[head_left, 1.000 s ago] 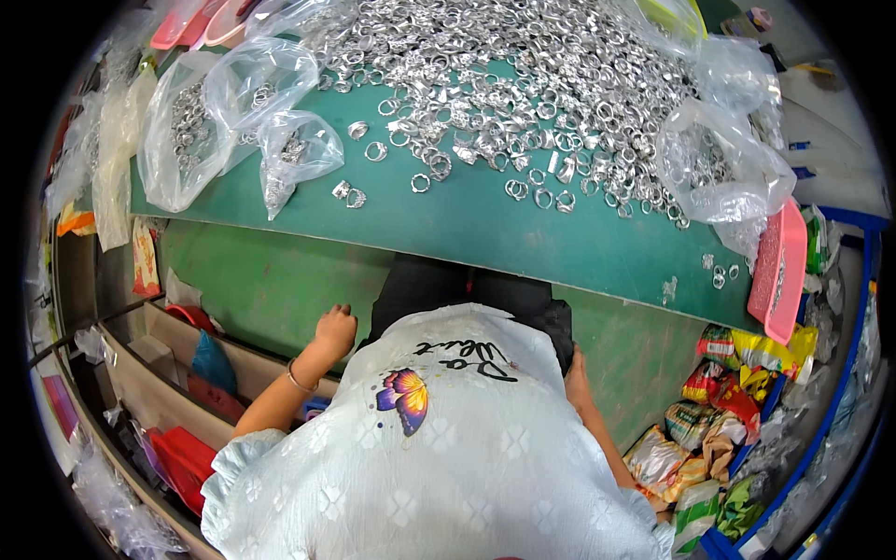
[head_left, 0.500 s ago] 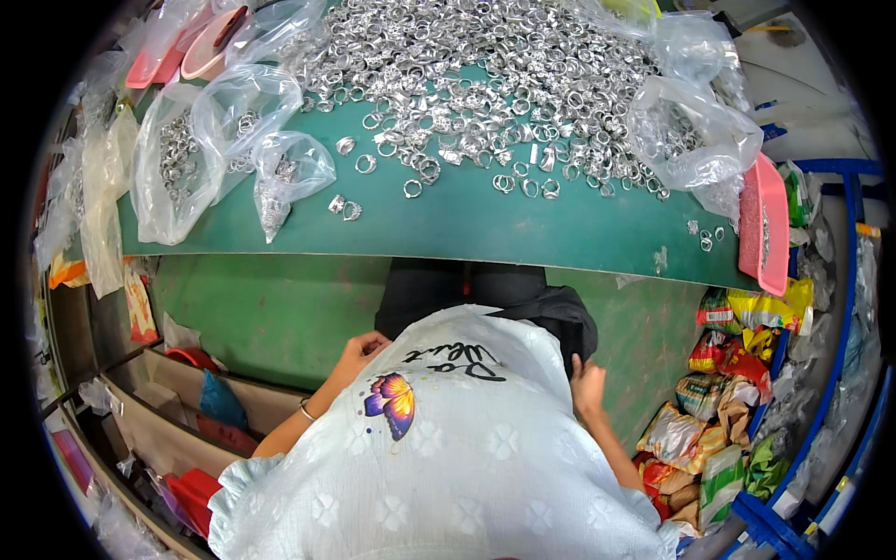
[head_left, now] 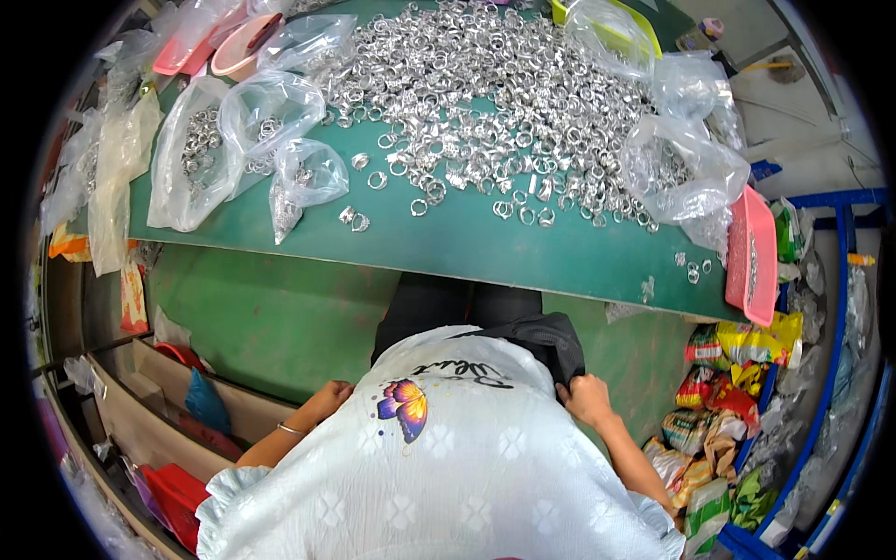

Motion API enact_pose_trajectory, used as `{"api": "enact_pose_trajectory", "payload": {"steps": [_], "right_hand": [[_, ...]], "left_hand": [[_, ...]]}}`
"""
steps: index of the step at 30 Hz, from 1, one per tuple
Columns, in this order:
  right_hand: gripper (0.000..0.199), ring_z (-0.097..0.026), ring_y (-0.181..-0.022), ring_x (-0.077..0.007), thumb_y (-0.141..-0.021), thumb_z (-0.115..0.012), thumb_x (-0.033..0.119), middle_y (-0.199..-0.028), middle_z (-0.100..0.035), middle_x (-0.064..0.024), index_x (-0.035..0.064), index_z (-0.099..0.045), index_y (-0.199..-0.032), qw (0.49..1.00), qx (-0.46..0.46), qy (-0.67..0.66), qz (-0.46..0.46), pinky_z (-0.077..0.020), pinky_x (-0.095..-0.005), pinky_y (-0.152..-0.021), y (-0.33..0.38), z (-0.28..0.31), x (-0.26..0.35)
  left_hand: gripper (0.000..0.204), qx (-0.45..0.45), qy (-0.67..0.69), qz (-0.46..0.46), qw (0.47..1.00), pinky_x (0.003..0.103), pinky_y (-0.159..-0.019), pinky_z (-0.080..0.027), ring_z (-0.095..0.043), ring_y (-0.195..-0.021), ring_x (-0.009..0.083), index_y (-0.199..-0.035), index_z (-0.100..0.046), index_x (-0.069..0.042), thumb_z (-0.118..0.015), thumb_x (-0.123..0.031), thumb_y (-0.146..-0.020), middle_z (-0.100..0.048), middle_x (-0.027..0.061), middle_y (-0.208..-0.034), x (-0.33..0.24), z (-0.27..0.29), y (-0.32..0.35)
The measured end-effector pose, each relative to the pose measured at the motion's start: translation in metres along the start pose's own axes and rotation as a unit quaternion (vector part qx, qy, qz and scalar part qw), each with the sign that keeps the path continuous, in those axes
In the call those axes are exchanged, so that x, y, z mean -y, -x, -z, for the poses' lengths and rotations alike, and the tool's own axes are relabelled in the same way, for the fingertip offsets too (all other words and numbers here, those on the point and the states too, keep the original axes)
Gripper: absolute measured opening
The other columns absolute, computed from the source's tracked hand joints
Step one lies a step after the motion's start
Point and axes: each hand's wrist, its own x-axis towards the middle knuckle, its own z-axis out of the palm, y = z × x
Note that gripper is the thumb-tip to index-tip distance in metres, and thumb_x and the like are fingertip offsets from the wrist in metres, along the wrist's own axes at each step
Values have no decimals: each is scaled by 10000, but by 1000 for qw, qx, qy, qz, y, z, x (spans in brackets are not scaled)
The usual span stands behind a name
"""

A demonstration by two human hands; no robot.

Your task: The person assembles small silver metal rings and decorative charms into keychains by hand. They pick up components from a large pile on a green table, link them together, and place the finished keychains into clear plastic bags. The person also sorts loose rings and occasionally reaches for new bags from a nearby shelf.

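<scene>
My left hand [head_left: 330, 398] is beside the left edge of my pale blue shirt [head_left: 467, 448], its fingers curled; what they hold, if anything, is hidden. On the other side, my right hand [head_left: 588, 399] is closed at the edge of a dark cloth [head_left: 558, 343] that lies over my lap. Both hands are below the table edge, well apart from the goods. A broad heap of silver-coloured rings [head_left: 485, 84] covers the green table [head_left: 448, 241] beyond them. Several loose rings lie in front of the heap.
Clear plastic bags of rings [head_left: 191, 159] stand at the table's left, and another bag [head_left: 667, 173] at its right. A pink tray [head_left: 752, 257] sits at the right corner. Colourful packets [head_left: 747, 345] fill a blue rack [head_left: 845, 308]; a wooden drawer [head_left: 168, 420] is at left.
My left hand has moved left and down, away from my lap. The right hand has closed at the dark cloth and shifted slightly down. The whole view has tilted a little.
</scene>
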Motion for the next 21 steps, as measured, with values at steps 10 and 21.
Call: {"api": "enact_pose_trajectory", "payload": {"steps": [10,21], "right_hand": [[315,-609,-831,-362,-813,-569,313,-894,-630,-211,12,-663,-813,977,211,0,31,-486,-414,-756,-46,-32,-55],[65,-592,-587,-221,-800,-601,59,-661,-615,-113,-3,-622,-802,926,-179,-286,167,-461,-306,-554,-104,142,66]], "left_hand": [[234,-28,-50,65,996,393,-640,-478,-599,-668,268,-871,-610,-2,-457,-176,-901,-626,155,-720,-6,-58,9],[157,-286,-209,-209,912,387,-643,-482,-601,-712,326,-948,-593,-14,-489,-29,-831,-617,170,-818,-246,21,-18]]}}
